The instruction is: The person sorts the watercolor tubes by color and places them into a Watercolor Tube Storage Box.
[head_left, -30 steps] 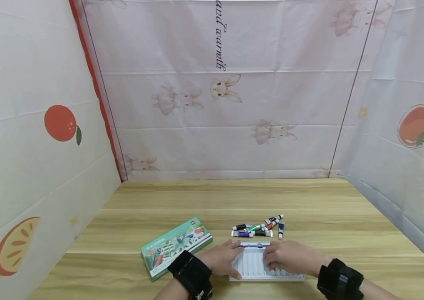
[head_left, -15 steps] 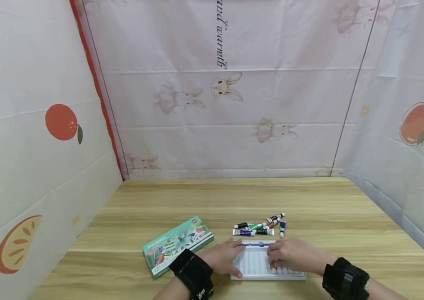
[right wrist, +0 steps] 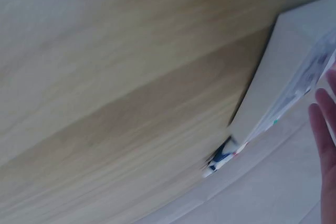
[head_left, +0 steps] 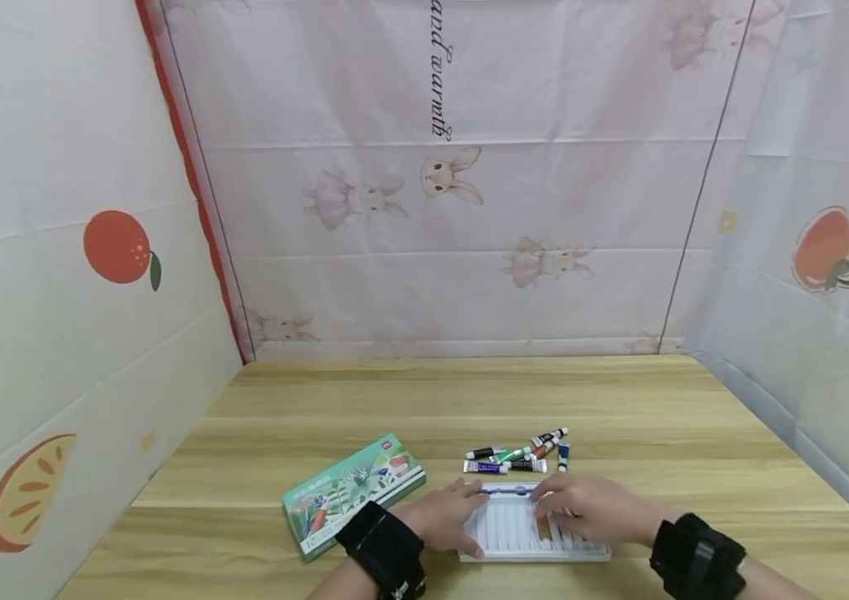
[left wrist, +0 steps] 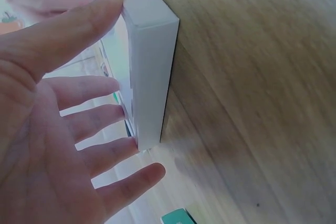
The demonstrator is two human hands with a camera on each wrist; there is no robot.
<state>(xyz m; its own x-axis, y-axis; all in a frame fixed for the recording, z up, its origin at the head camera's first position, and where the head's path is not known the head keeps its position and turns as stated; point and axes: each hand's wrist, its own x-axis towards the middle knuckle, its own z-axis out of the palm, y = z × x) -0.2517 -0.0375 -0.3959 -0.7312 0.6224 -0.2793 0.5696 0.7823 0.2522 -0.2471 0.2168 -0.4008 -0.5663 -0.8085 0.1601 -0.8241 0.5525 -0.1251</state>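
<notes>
A white slotted tray lies near the front of the table. My left hand rests at its left edge; in the left wrist view the thumb lies over the rim and the fingers are spread nearly straight. An ochre paint tube lies in one of the middle slots. Just above the tray is my right hand, its fingers loosely extended beside that tube and apparently apart from it. Along the tray's far side runs a thin dark-blue stick, partly covered by the left fingertips.
Behind the tray several paint tubes lie in a loose pile, among them a purple tube, a green tube and a blue tube. A green illustrated box lies to the left. Printed cloth hangs around the table.
The right hand has lifted slightly and its fingers have loosened, uncovering the ochre paint tube in its slot. The left hand keeps its place on the tray.
</notes>
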